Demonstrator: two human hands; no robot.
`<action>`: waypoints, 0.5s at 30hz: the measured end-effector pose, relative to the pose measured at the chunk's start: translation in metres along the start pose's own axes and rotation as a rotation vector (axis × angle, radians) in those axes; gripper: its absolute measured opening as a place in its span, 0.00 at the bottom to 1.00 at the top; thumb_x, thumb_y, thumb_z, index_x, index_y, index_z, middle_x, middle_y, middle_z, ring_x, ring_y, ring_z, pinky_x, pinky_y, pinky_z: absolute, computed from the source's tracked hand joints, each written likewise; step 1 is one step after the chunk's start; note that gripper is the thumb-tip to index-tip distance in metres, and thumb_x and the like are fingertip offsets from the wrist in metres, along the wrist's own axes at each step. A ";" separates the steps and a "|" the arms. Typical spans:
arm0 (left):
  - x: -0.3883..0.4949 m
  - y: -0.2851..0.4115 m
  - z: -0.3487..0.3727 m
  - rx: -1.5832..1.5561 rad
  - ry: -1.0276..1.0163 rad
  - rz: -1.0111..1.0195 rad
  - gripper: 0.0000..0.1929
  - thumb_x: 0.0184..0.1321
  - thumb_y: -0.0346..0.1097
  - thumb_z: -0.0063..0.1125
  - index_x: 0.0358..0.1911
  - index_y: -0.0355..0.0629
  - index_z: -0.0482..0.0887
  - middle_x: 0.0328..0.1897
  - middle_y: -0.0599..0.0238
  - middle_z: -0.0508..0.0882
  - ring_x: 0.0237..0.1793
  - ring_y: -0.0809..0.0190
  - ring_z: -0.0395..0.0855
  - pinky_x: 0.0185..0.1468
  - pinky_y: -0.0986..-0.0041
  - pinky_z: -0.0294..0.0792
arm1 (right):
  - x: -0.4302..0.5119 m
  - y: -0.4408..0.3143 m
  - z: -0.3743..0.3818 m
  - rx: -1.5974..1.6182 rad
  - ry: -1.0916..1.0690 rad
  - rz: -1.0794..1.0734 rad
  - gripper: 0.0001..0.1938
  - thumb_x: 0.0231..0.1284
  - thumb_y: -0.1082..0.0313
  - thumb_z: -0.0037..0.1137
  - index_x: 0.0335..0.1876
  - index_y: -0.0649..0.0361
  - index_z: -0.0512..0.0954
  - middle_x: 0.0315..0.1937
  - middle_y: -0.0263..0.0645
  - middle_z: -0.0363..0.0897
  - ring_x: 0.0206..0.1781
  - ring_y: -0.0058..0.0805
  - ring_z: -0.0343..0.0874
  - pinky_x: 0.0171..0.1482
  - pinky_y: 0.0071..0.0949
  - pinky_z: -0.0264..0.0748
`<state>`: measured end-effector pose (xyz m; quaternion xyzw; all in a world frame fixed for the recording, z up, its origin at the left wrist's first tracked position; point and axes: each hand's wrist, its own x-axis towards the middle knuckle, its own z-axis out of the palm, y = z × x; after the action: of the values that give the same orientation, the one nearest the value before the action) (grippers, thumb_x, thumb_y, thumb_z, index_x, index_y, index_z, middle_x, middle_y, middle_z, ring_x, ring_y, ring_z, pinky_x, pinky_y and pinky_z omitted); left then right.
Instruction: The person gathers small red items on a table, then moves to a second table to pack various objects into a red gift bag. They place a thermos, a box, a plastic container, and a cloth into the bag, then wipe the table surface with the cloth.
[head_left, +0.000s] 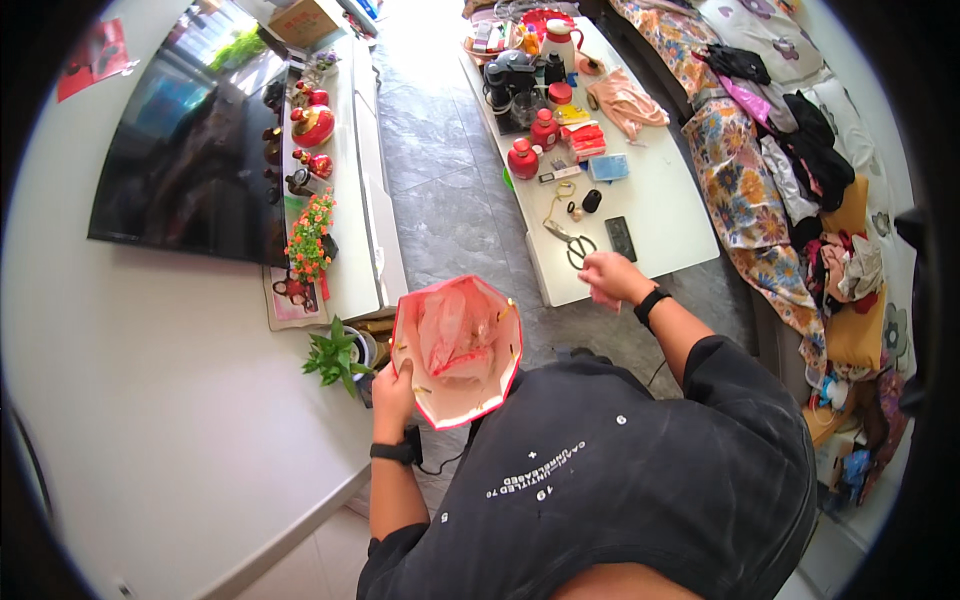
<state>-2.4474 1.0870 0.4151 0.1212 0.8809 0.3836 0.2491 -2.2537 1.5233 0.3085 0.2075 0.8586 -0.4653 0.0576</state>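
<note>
My left hand (393, 397) grips the near left rim of an open, many-sided box (442, 405), red outside and pale inside. Crumpled clear plastic bags with red print (459, 337) lie in it. Short yellowish pieces stick to its inner walls. Over the near end of the white table (675, 240), my right hand (616, 276) is closed around a small pink item (604, 298), perhaps cloth or paper, mostly hidden by the fingers. Just beyond that hand lie scissors with black handles (580, 251) and a dark phone-like slab (620, 239).
Red jars (523, 159), a blue box (608, 167), a black spool (592, 200) and a vacuum jug (559, 41) crowd the table. Left are a television (195, 150), a white cabinet (349, 225) and a potted plant (334, 356). Clothes cover the sofa (739, 176) at right.
</note>
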 end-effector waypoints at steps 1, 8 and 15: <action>0.028 -0.003 -0.010 -0.010 -0.041 -0.026 0.19 0.73 0.44 0.53 0.48 0.30 0.84 0.36 0.43 0.88 0.36 0.56 0.86 0.47 0.65 0.74 | 0.017 0.004 0.007 0.083 0.072 -0.002 0.14 0.73 0.57 0.55 0.34 0.60 0.78 0.13 0.36 0.78 0.07 0.34 0.71 0.16 0.33 0.72; 0.208 0.012 -0.040 0.079 -0.255 -0.005 0.21 0.73 0.46 0.52 0.43 0.29 0.84 0.33 0.42 0.87 0.35 0.51 0.86 0.46 0.62 0.74 | 0.073 -0.010 0.034 0.190 0.209 0.467 0.22 0.73 0.46 0.52 0.38 0.62 0.82 0.33 0.52 0.84 0.40 0.52 0.83 0.44 0.44 0.77; 0.343 0.049 -0.026 0.182 -0.343 0.087 0.21 0.71 0.45 0.52 0.40 0.27 0.84 0.31 0.41 0.86 0.35 0.48 0.87 0.44 0.59 0.73 | 0.125 0.016 0.040 0.244 0.524 0.510 0.22 0.74 0.49 0.49 0.35 0.63 0.79 0.31 0.51 0.81 0.39 0.54 0.81 0.42 0.45 0.75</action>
<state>-2.7508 1.2432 0.3477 0.2450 0.8505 0.2863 0.3669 -2.3646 1.5359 0.2371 0.5317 0.7034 -0.4657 -0.0752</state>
